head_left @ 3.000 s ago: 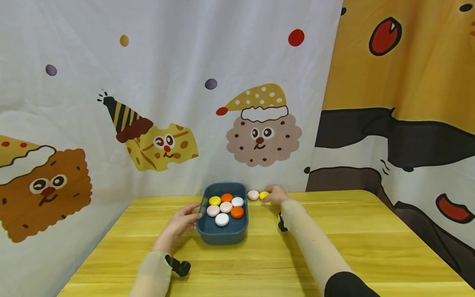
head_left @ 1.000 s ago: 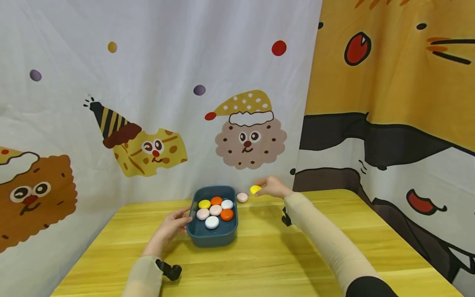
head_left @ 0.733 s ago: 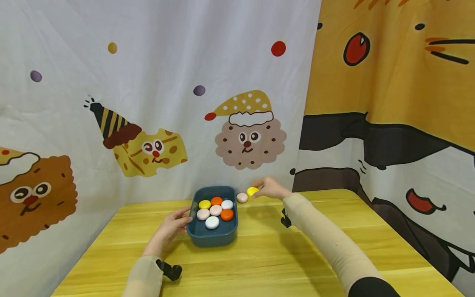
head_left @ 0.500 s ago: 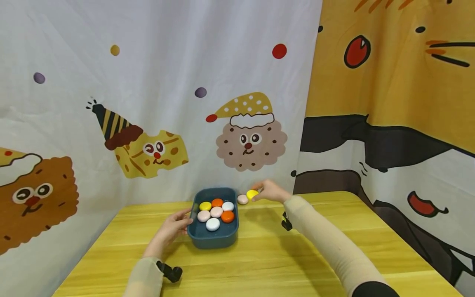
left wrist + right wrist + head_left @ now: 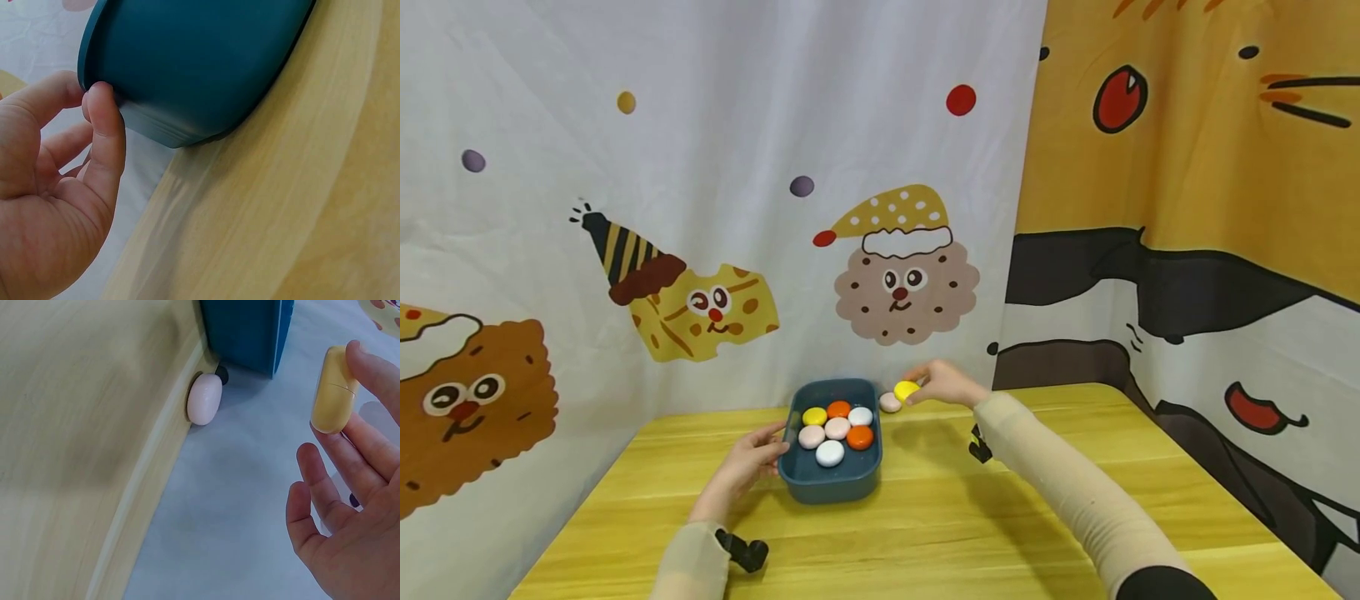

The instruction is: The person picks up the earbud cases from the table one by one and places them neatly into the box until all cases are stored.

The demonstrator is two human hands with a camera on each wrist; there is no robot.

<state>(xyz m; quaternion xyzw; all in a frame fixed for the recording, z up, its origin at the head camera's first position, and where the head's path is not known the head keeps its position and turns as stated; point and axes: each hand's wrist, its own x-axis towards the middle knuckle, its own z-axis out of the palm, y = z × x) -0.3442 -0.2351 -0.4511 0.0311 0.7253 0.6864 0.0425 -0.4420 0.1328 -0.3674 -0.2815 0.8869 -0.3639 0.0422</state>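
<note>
A dark blue rectangular box (image 5: 829,490) stands on the table. Several smooth round discs lie inside, among them a yellow one (image 5: 814,416), two orange, two pale pink and two white. My left hand (image 5: 747,463) pinches the box's left rim between thumb and forefinger, as the left wrist view shows. Between thumb and fingers of my right hand (image 5: 949,383) is another yellow disc (image 5: 335,394), with a thin seam around its edge. It is raised above the table, right of the box. Just below it, a pale pink disc (image 5: 204,399) lies by the box's right side.
A wooden table (image 5: 925,517) runs back to a white curtain (image 5: 737,150) with cartoon prints. The pink disc lies near the table's back edge. An orange printed curtain (image 5: 1195,167) hangs at the right.
My right hand has lifted the yellow disc off the table and, lately, shifted it slightly left, nearer the pink disc. My left hand stays on the box's rim. The head view has shifted too.
</note>
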